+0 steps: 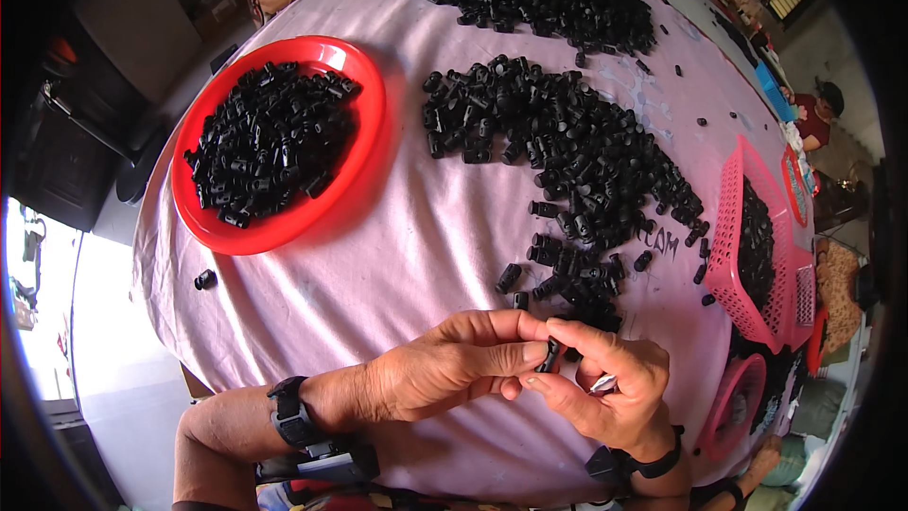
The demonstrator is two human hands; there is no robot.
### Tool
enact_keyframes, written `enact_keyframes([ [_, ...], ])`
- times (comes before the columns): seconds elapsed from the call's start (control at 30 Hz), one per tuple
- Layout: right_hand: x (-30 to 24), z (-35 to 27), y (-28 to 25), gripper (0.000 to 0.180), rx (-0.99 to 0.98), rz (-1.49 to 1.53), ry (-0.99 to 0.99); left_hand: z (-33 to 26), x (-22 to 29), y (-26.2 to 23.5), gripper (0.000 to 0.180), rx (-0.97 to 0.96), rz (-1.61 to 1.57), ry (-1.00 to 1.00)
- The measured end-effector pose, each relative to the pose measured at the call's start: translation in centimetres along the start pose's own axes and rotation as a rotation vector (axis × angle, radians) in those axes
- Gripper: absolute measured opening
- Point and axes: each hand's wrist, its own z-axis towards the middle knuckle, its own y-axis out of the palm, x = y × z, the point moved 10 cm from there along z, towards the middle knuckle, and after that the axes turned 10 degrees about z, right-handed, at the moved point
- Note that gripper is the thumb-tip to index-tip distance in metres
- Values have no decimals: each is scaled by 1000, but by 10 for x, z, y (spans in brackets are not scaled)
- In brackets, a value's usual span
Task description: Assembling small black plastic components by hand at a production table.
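**Small black part held between both hands**

A small black plastic part (550, 356) is pinched between the fingertips of the left hand (445, 377) and the right hand (605, 388), just above the near edge of the bench (407, 255). A small silvery piece (602, 383) is tucked in the right hand's curled fingers. A loose heap of black parts (567, 170) is spread just beyond; a red bowl (364, 147) of them is set to the left.

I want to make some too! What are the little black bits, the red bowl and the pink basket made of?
The little black pieces look like moulded plastic: dull black with small glints. The red bowl seems glossy plastic, with bright shine on its rim. The pink basket looks like plastic too, with a stiff open lattice wall. The table cover appears to be soft pink cloth, faintly creased.
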Motion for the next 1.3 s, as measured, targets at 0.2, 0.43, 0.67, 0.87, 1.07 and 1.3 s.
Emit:
enact_keyframes([
  [0.2, 8, -4, -4, 36, 50, -123, 159, -1, 3, -1, 24, 16, -113, 19],
  [0.43, 20, -6, 6, 43, 1, -173, 106, 2, 2, 1, 25, -17, -47, 28],
  [0.67, 20, -5, 6, 46, -12, -235, 110, 2, 0, -1, 26, -12, 2, 40],
  [0.87, 18, -5, 6, 47, -6, -275, 93, 2, -2, -1, 26, 3, 30, 5],
  [1.07, 20, -7, 7, 54, -43, -329, 145, 4, -3, -2, 25, 2, 33, 32],
  [1.3, 23, -7, 7, 55, -56, -355, 176, 4, -4, -2, 24, -1, 37, 15],
])
